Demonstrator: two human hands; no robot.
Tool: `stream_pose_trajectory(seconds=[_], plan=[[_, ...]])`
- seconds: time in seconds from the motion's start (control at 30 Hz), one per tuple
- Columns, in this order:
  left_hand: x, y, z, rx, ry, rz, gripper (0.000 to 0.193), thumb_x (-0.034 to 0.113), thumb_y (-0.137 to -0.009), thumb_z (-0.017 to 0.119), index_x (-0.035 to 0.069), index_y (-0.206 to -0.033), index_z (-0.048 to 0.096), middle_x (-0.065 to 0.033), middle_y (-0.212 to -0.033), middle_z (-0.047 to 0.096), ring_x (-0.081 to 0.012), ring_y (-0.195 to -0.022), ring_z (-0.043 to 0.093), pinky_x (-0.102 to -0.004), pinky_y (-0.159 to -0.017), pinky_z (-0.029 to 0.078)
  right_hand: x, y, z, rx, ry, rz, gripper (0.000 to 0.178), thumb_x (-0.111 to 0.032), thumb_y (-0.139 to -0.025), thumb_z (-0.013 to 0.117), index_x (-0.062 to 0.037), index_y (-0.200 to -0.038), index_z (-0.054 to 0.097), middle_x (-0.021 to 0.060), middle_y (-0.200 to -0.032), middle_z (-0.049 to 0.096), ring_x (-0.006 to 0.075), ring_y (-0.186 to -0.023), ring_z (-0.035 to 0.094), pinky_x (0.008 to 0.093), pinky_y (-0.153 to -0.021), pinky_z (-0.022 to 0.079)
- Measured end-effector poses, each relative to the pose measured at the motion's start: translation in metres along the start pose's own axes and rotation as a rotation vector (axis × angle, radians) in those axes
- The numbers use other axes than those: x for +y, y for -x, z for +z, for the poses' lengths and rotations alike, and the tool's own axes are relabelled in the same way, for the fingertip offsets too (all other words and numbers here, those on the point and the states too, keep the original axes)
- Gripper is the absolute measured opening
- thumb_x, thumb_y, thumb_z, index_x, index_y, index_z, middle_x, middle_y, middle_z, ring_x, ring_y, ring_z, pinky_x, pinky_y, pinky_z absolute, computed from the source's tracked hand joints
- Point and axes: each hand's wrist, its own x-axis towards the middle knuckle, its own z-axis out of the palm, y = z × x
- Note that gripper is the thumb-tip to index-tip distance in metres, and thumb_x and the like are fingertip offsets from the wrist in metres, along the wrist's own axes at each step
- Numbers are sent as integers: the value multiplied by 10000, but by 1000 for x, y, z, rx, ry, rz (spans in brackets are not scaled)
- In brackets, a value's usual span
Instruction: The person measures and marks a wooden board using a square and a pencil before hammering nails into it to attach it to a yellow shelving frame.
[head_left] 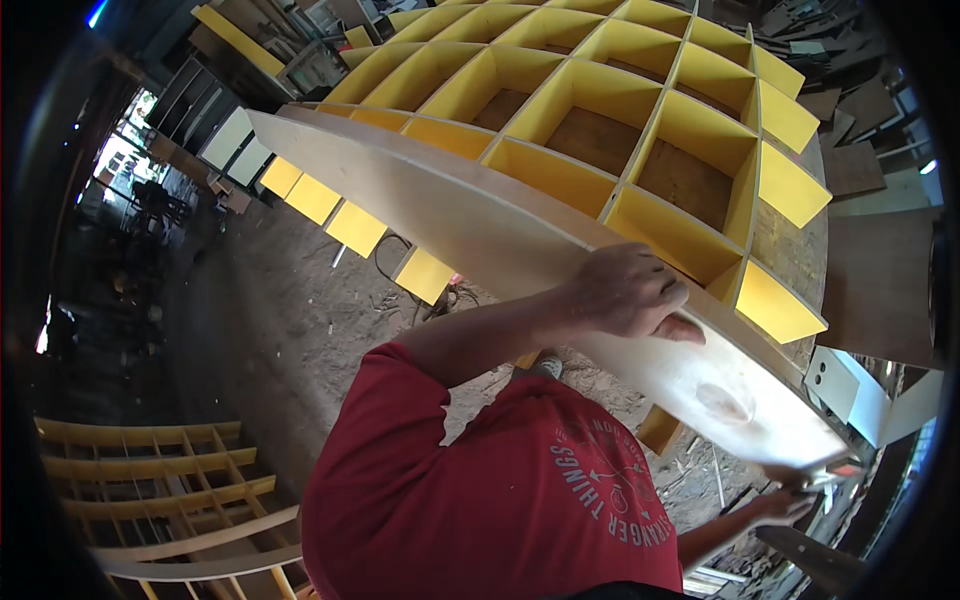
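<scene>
Board [480,240] runs lengthwise along the table's [790,245] near edge, beside the yellow grid [555,172], slanting from far left to near right. Left hand [630,292], nearer its middle, grips the upper edge; right hand [783,506] is by its right end, its grip unclear.

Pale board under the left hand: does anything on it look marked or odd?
Yes: a dark oval patch stands out on the pale board, below and right of the left hand, against the bright face around it. Stain, knot or shadow: I can't tell.
</scene>
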Motion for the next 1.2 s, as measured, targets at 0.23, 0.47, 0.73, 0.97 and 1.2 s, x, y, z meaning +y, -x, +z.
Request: stream_pose_trajectory(seconds=[0.23, 0.47, 0.73, 0.97, 1.2], plan=[[-45, -7, 41, 105, -96, 61, 607, 665, -905, 758, 134, -647, 620, -48, -574, 593, -239, -504, 614, -377, -550, 511, -62, -8, 67, -68, -658, 693, 304, -196, -1093, 647, 79, -1217, 688, 206, -1070, 714, 309, -873, 695, 413, -757, 605], [-8, -5, 8, -14, -191, 63, 569, 612, -816, 886, 159, -679, 571, 9, -599, 571, -184, -545, 594, -313, -581, 486, -98, -17, 50, -16, -542, 583, 276, -153, -1132, 567, 95, -1222, 647, 247, -1097, 684, 377, -918, 682, 449, -786, 569], [25, -17, -5, -279, 37, -123, 409, 414, -810, 928, 80, -821, 693, -88, -746, 712, -312, -663, 700, -417, -632, 540, -220, -73, -41, 66, -949, 879, 349, -320, -1199, 430, -33, -1038, 546, 61, -938, 512, 155, -842, 459, 329, -775, 434], [63, -79, 21, -462, 388, -135, 441, 475, -918, 828, 81, -1063, 690, -142, -962, 779, -353, -821, 769, -472, -709, 592, -293, -76, -52, -58, -918, 892, 289, -252, -1187, 445, 11, -1102, 529, 106, -989, 516, 201, -883, 494, 362, -844, 452], [74, -88, 57, -396, 382, -173, 461, 420, -900, 870, 94, -1183, 706, -114, -891, 783, -335, -777, 777, -424, -670, 598, -294, -70, -45, -84, -840, 835, 265, -235, -1177, 470, 6, -1107, 557, 150, -970, 592, 277, -832, 580, 400, -803, 487]])
